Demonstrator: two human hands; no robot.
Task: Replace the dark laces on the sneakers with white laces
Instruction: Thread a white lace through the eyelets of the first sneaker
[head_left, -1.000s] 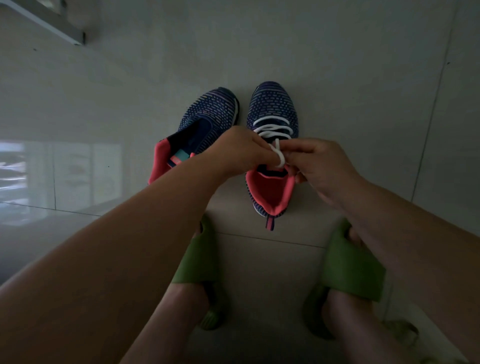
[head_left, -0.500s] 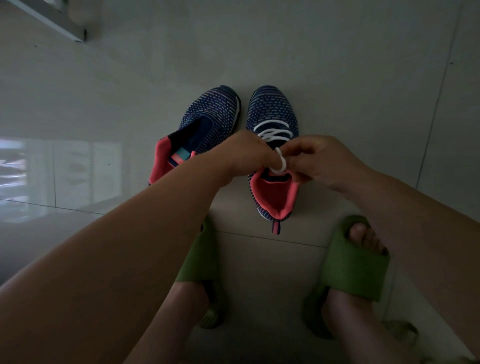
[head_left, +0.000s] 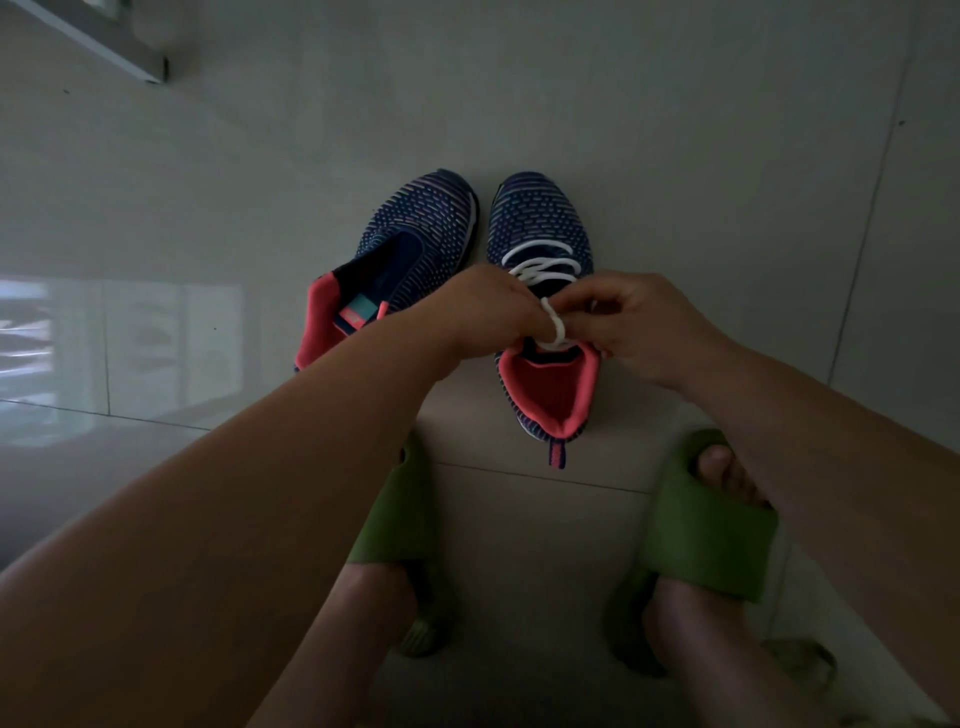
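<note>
Centrally, white lace (head_left: 543, 267) criss-crosses the right sneaker (head_left: 540, 228) on the floor (head_left: 675, 156) — its loose ends form a small loop over the pink collar. Left hand (head_left: 483, 306) and right hand (head_left: 639, 325) both pinch that loop, fingertips nearly touching. Left sneaker (head_left: 415, 234) lies just beside, tilted, unlaced. Nearer — two green slippers (head_left: 711, 525) on the person's feet.

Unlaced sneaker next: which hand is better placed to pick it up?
Left, probably. The unlaced sneaker lies on the left hand's side, beside its wrist; the right hand would have to cross the laced sneaker. Both still pinch the white lace.
</note>
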